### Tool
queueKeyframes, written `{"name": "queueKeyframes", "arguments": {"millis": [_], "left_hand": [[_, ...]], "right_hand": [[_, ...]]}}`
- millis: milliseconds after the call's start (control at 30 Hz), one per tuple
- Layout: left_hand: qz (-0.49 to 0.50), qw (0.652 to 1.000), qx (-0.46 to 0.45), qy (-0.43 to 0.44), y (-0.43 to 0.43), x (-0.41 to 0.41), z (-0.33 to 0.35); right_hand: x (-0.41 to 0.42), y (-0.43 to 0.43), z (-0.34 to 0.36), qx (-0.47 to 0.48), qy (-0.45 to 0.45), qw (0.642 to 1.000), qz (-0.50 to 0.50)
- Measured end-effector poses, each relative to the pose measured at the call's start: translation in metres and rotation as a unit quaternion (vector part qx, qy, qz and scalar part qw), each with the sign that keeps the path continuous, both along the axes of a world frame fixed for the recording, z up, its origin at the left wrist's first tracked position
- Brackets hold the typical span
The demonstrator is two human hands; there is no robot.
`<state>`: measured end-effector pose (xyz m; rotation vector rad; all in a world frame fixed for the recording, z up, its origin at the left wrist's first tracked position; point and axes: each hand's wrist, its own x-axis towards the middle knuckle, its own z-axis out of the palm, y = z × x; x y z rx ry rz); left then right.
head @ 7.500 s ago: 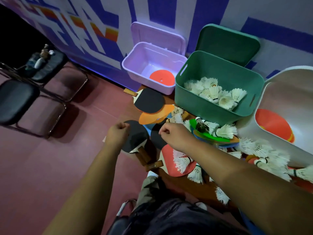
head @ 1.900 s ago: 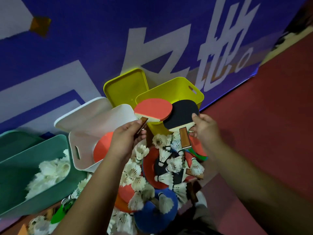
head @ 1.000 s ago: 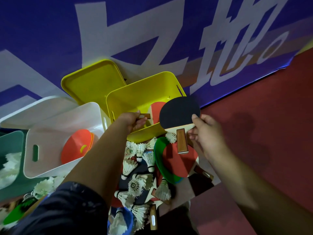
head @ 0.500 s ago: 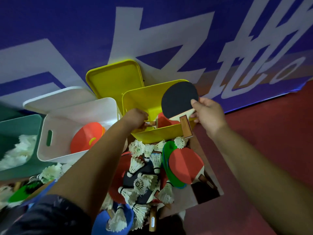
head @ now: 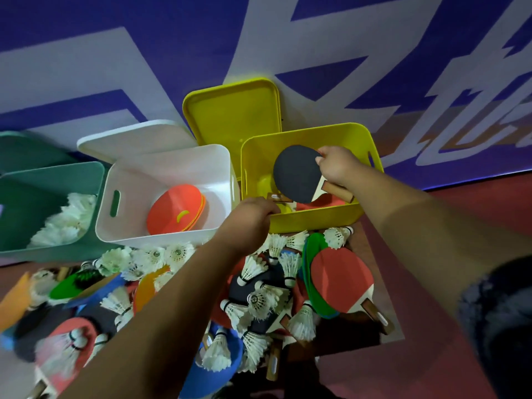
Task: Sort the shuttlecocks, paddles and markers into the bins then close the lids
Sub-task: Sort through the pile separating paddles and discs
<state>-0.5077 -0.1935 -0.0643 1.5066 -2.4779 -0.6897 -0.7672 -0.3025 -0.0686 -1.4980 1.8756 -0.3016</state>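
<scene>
Fingers of the right hand (head: 336, 168) pinch the black paddle (head: 296, 177) by its blade edge, holding it tilted inside the yellow bin (head: 316, 223) above a red paddle (head: 328, 201) lying there. The left hand (head: 250, 218) curls at the bin's near rim beside that paddle's handle; whether it grips I cannot tell.
</scene>
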Motion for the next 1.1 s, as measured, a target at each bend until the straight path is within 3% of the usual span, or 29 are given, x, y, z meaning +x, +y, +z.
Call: {"name": "queueKeyframes", "arguments": {"millis": [100, 367, 600, 800, 900, 1000, 1100], "left_hand": [[0.017, 0.999, -0.024, 0.037, 0.001, 0.005, -0.007], [0.097, 0.991, 0.016, 0.093, 0.001, 0.003, -0.001], [0.165, 0.976, 0.028, 0.141, 0.013, -0.002, 0.009], [0.210, 0.953, -0.008, 0.218, 0.051, 0.018, 0.016], [0.190, 0.967, 0.011, 0.169, 0.079, 0.033, -0.003], [0.160, 0.981, 0.100, 0.042, 0.095, 0.045, -0.032], [0.140, 0.979, 0.147, -0.028, 0.103, 0.046, -0.046]], "right_hand": [[0.006, -0.004, -0.019, 0.038, 0.006, 0.999, 0.020], [0.011, 0.007, -0.024, 0.022, 0.054, 0.998, -0.014], [0.045, 0.063, 0.017, -0.076, -0.125, 0.987, -0.064], [0.082, 0.138, 0.050, -0.166, -0.189, 0.965, -0.075], [0.096, 0.169, 0.037, -0.136, -0.204, 0.969, -0.036], [0.106, 0.185, 0.008, -0.072, -0.155, 0.985, 0.022], [0.110, 0.189, -0.022, -0.009, -0.088, 0.995, 0.046]]}}
